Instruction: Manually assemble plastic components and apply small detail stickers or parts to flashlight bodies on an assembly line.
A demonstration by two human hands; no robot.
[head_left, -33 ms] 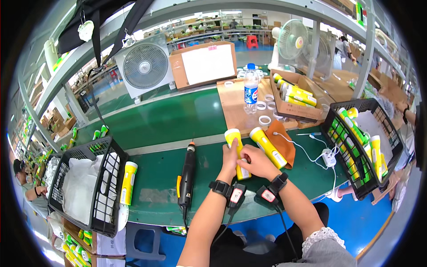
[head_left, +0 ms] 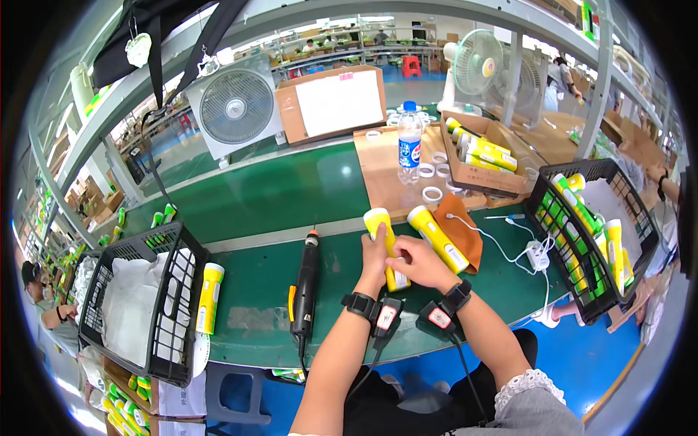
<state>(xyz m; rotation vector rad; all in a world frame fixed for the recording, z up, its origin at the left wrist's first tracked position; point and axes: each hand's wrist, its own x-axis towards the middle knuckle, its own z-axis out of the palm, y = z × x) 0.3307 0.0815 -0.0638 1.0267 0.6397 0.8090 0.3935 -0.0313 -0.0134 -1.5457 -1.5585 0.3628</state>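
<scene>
My left hand is closed round a yellow flashlight with a white head, tilted with its head to the far side. Over the lower part of the same flashlight, my right hand is curled, thumb and fingers against its body; exactly what the fingertips press is hidden. Just right of it lies a second yellow flashlight, partly on a brown cloth. To the left a black electric screwdriver rests on the green table. Both wrists wear black straps with cabled modules.
A black crate with white lining stands left, beside a lone flashlight. On the right are a crate of flashlights, a white cable adapter and a screwdriver. Behind stand a bottle, white rings and a carton.
My right hand has shifted very slightly on the flashlight, and the flashlight's head sits a touch further left. Everything else stays as it was.
</scene>
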